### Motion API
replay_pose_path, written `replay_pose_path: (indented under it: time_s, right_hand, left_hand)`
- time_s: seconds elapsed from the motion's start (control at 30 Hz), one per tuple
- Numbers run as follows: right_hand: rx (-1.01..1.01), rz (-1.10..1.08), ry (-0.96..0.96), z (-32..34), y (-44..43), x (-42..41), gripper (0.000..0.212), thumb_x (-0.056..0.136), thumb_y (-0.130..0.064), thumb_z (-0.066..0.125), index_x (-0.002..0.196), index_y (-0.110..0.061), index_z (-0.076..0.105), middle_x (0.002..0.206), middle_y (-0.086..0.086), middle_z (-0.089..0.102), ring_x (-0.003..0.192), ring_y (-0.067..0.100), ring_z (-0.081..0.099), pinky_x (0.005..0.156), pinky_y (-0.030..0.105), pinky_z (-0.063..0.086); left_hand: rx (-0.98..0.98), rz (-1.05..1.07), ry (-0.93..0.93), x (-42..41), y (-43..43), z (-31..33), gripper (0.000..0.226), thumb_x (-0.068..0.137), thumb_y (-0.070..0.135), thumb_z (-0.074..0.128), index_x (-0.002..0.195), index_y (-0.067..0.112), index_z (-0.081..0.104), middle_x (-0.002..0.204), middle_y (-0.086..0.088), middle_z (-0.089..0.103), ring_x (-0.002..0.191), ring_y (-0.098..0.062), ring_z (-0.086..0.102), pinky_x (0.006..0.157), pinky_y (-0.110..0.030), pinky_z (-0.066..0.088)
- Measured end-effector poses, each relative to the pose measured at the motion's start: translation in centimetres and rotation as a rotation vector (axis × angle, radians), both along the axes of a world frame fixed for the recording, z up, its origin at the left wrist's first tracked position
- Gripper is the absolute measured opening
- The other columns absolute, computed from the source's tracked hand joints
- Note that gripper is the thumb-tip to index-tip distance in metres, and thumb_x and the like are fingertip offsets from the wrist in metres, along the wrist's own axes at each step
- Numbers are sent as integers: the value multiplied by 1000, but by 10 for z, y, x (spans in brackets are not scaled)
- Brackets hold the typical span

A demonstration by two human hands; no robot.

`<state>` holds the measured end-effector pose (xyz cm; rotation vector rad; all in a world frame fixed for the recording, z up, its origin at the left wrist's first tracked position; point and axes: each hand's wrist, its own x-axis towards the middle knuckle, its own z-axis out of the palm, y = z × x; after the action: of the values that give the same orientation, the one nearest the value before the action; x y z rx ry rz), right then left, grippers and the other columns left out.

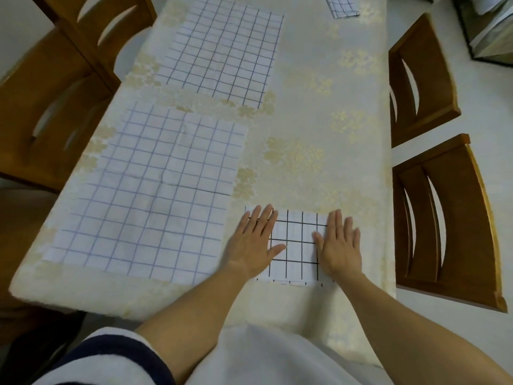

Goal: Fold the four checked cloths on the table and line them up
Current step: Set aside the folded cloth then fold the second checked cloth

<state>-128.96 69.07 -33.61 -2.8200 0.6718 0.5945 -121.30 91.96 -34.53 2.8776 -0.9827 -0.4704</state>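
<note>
Cream floral covering tops the bench [319,120]. Your left grip [254,240] and right grip [340,245] lie flat, fingers straight, pressing the folded cloth [297,245] near the front edge. If your palms slide unevenly, its layers could skew, and lifting off carelessly may spring the fold. The near open cloth [150,195] and far open cloth [222,51] lie left of it, unfolded. The fourth cloth [342,6] sits well away at the far edge, so your row may end up crooked.
</note>
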Motion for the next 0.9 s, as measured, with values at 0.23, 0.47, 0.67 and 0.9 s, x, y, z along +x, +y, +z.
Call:
replay_pose_path:
  time_s: [0.23, 0.47, 0.67, 0.9]
  right_hand:
    - [74, 192, -188, -2, 56, -9, 62, 104, -51, 7, 159, -27, -11, 166, -5, -19, 152, 18, -21, 125, 44, -4]
    - [7, 83, -24, 1, 4, -24, 70, 99, -65, 4, 151, -33, -30, 159, -13, -34, 148, 22, -31, 123, 46, -11]
    - [71, -70, -113, 4, -10, -16, 69, 103, -54, 30, 157, -15, 13, 167, 4, 7, 152, 39, 9, 122, 46, 8]
    - [104, -77, -507, 19, 36, -9, 54, 101, -28, 53, 149, -5, 41, 151, 15, 44, 140, 32, 39, 116, 43, 33]
  left_hand:
    - [2, -130, 4, -4, -11, 5, 69, 106, 54, 9, 159, 17, -15, 167, -2, -19, 153, -25, -18, 125, -48, -2]
    - [26, -115, 66, 3, -2, 3, 87, 94, 77, 8, 156, 25, -24, 163, 5, -30, 150, -23, -28, 124, -49, -8]
    - [81, -76, 217, 8, -16, 20, 125, 73, 92, 45, 154, 30, -27, 160, 1, -36, 147, -33, -32, 122, -54, -10]
    - [25, -131, 85, 5, -38, 35, 113, 88, 72, 51, 159, 12, -13, 165, -6, -23, 152, -30, -22, 124, -46, -10]
